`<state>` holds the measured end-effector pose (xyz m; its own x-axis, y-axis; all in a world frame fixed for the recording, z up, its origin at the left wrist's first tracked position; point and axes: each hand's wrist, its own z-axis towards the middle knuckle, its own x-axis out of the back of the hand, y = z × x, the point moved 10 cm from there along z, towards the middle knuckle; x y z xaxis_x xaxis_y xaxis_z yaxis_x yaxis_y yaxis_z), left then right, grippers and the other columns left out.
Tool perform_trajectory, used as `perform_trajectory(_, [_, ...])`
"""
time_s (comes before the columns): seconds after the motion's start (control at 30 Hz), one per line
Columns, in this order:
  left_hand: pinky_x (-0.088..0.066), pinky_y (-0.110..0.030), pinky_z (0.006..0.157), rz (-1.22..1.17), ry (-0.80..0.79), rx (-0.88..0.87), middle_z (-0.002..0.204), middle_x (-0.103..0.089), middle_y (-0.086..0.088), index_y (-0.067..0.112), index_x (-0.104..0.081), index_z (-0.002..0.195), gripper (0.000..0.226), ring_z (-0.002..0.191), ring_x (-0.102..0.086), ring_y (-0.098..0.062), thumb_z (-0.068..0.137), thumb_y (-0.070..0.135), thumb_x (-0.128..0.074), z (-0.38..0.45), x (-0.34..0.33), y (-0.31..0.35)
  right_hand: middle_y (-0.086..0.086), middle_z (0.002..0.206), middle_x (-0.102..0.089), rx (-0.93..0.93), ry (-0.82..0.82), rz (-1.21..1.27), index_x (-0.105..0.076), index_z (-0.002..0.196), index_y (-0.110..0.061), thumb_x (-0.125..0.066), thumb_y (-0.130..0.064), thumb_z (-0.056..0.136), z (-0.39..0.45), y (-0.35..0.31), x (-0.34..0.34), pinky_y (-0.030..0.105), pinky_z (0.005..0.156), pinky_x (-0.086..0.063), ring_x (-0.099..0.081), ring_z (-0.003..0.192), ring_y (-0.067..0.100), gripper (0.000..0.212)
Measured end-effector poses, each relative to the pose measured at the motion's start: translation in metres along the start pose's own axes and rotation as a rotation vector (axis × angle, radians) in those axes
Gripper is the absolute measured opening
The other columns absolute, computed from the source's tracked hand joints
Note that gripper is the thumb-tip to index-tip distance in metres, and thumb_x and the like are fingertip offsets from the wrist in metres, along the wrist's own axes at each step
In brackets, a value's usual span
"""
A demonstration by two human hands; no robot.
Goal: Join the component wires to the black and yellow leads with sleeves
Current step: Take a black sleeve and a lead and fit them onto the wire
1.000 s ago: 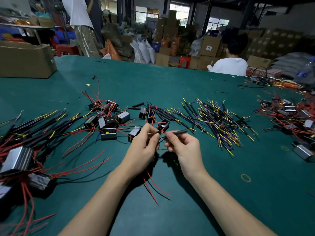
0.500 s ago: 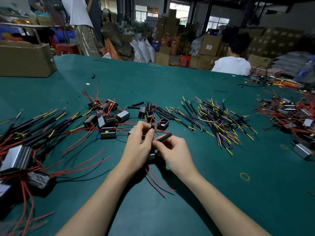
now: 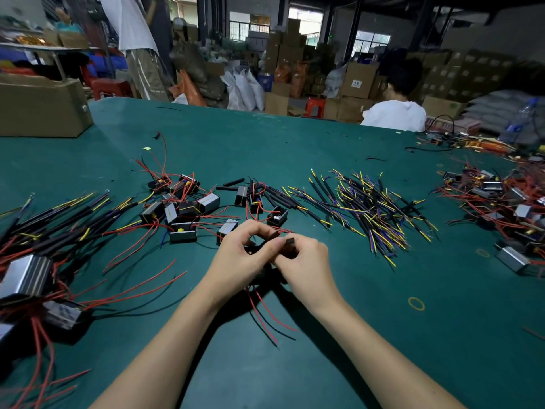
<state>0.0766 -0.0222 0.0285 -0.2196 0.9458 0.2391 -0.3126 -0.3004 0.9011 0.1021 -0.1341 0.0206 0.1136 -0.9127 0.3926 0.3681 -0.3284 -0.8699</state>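
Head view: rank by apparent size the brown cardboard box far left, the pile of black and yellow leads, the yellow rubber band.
1. Brown cardboard box
2. Pile of black and yellow leads, similar spread, so unsure against the box
3. Yellow rubber band, clearly smallest

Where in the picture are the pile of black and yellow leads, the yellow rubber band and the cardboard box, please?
pile of black and yellow leads [image 3: 370, 209], head view, middle of the heap.
yellow rubber band [image 3: 416, 303], head view, on the ring's far edge.
cardboard box [image 3: 38, 109], head view, on its front wall.
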Motion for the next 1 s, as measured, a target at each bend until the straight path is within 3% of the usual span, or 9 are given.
perform_trajectory(0.17, [-0.050,-0.040,0.082,-0.017,-0.032,0.019,0.088,-0.068,-0.006,0.015,-0.065,0.085,0.005,0.081,-0.063,-0.018,0.085,0.014,-0.070,0.000,-0.001,-0.003,0.014,0.071,-0.066,0.032,-0.106,-0.058,-0.066,0.080,-0.003,-0.066,-0.009,0.078,0.001,0.000,-0.004,0.042,0.064,-0.051,-0.057,0.067,0.031,0.007])
perform_trajectory(0.3, [-0.048,-0.038,0.074,-0.007,-0.028,0.028,0.075,-0.060,0.010,0.019,-0.059,0.081,0.011,0.070,-0.056,-0.012,0.087,0.015,-0.067,0.000,0.002,-0.005,-0.001,0.071,-0.065,-0.009,-0.109,0.159,-0.066,0.089,-0.012,-0.073,-0.004,0.080,0.002,0.004,0.017,0.019,0.060,-0.048,-0.058,0.061,0.009,0.014])
perform_trajectory(0.37, [-0.048,-0.040,0.069,-0.029,-0.030,0.046,0.074,-0.059,0.012,0.022,-0.057,0.078,0.014,0.068,-0.054,-0.014,0.088,0.018,-0.067,-0.001,0.002,-0.007,-0.004,0.075,-0.067,-0.023,-0.099,0.326,-0.068,0.094,-0.015,-0.069,-0.001,0.082,0.003,0.004,0.028,0.015,0.060,-0.047,-0.059,0.062,0.008,0.018])
perform_trajectory(0.53, [-0.045,-0.034,0.065,-0.034,-0.031,0.034,0.071,-0.060,0.012,0.016,-0.054,0.078,0.016,0.065,-0.051,-0.013,0.087,0.014,-0.067,-0.002,0.001,-0.005,0.000,0.061,-0.063,0.025,-0.039,0.325,-0.071,0.081,-0.009,-0.066,0.000,0.084,0.003,-0.003,0.030,0.017,0.057,-0.045,-0.056,0.056,0.007,0.011])
perform_trajectory(0.67, [-0.043,-0.027,0.065,-0.021,-0.034,0.016,0.069,-0.058,0.010,0.013,-0.054,0.078,0.016,0.066,-0.052,-0.012,0.087,0.010,-0.067,-0.002,-0.002,-0.002,-0.003,0.061,-0.061,0.073,0.051,0.253,-0.066,0.075,-0.014,-0.066,-0.003,0.086,0.001,-0.007,0.034,0.016,0.059,-0.044,-0.055,0.057,0.006,0.016])
perform_trajectory(0.83, [-0.046,-0.025,0.078,0.132,0.005,-0.068,0.076,-0.065,0.002,0.014,-0.058,0.076,0.015,0.077,-0.060,-0.014,0.085,0.010,-0.068,-0.001,0.005,0.007,-0.004,0.062,-0.060,0.082,0.109,0.222,-0.062,0.074,-0.017,-0.063,-0.004,0.088,-0.002,-0.007,0.036,0.024,0.061,-0.046,-0.055,0.060,0.011,0.019])
perform_trajectory(1.0, [-0.045,-0.024,0.078,0.199,0.014,-0.106,0.078,-0.065,-0.002,0.010,-0.057,0.080,0.013,0.079,-0.060,-0.017,0.085,0.008,-0.068,-0.002,0.004,0.011,-0.005,0.059,-0.059,0.019,0.125,0.223,-0.063,0.071,-0.019,-0.063,-0.006,0.088,0.000,0.001,0.034,0.024,0.061,-0.046,-0.054,0.058,0.010,0.021])
